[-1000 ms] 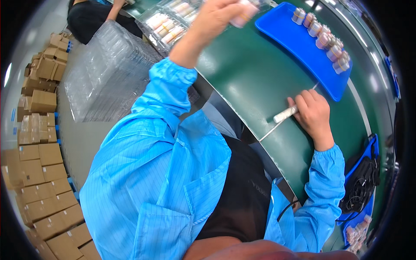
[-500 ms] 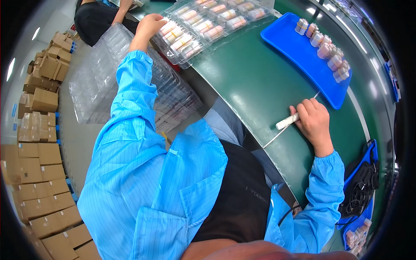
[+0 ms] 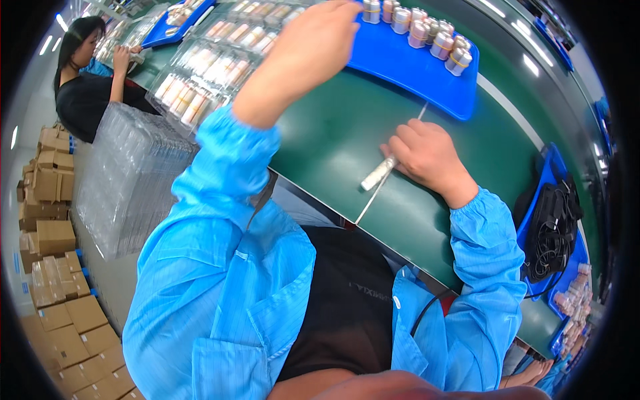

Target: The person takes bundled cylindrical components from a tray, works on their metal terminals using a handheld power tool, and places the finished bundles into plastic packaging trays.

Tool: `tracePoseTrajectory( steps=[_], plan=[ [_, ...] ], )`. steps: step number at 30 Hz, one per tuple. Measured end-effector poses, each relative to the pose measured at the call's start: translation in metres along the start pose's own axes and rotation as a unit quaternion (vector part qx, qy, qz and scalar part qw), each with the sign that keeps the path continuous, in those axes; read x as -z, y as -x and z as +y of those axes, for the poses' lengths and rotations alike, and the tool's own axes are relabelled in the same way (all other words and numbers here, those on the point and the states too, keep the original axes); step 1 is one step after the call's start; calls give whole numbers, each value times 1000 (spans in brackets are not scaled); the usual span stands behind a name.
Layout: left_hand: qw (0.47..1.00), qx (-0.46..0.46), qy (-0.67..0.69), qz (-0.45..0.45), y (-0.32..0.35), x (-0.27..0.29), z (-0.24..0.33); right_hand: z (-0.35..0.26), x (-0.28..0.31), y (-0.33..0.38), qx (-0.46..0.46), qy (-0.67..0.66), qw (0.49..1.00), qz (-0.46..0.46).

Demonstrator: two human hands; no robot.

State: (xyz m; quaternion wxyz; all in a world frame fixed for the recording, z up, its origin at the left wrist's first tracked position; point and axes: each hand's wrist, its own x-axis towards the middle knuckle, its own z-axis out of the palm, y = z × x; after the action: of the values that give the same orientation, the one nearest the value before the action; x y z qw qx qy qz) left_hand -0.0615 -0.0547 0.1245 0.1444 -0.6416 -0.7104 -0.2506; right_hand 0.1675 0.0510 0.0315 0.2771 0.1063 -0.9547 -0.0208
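My right hand (image 3: 423,157) is closed around a short white cylindrical stick (image 3: 379,175), whose blunt end sticks out past the thumb side over the green tabletop (image 3: 320,140). I cannot tell what kind of stick it is. My left hand (image 3: 310,50) reaches across to the left end of a blue tray (image 3: 413,80); its fingertips are blurred and partly hidden at the top edge. Along the tray's far side stand several banded bundles of small pale cylinders (image 3: 419,33). Left of my forearm, clear plastic blister trays (image 3: 217,67) hold more such bundles.
Beside the table's left edge rises a tall stack of empty clear trays (image 3: 127,167). A co-worker (image 3: 87,93) sits beyond it. Cardboard boxes (image 3: 67,333) line the left. At right lie a black bag with cables (image 3: 553,233) and more bundles (image 3: 573,293) in blue trays.
My left hand has moved right, from the clear blister trays to the blue tray's left end. My right hand still grips the white stick. The whole view has shifted.
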Motion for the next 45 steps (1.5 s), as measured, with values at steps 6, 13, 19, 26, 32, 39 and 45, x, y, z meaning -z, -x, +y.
tracePoseTrajectory(
  steps=[6,13,19,26,32,39,45],
  plan=[
    [994,89,19,61,-100,-159,-112,1,-4,-8,13,5,1000,-5],
    [994,7,77,71,-112,-190,-141,4,-8,-3,6,4,1000,-2],
    [991,85,89,54,-101,-149,-110,4,-5,-2,9,13,1000,-3],
    [924,20,381,24,-20,-89,-18,17,-3,0,-27,3,999,46],
    [918,-102,384,-13,27,-113,15,47,39,3,-364,-362,807,292],
    [916,-54,383,-109,31,-130,23,53,34,14,-348,-360,821,276],
    [906,-79,403,-99,33,-128,27,45,23,14,-303,-356,854,228]
  ],
)
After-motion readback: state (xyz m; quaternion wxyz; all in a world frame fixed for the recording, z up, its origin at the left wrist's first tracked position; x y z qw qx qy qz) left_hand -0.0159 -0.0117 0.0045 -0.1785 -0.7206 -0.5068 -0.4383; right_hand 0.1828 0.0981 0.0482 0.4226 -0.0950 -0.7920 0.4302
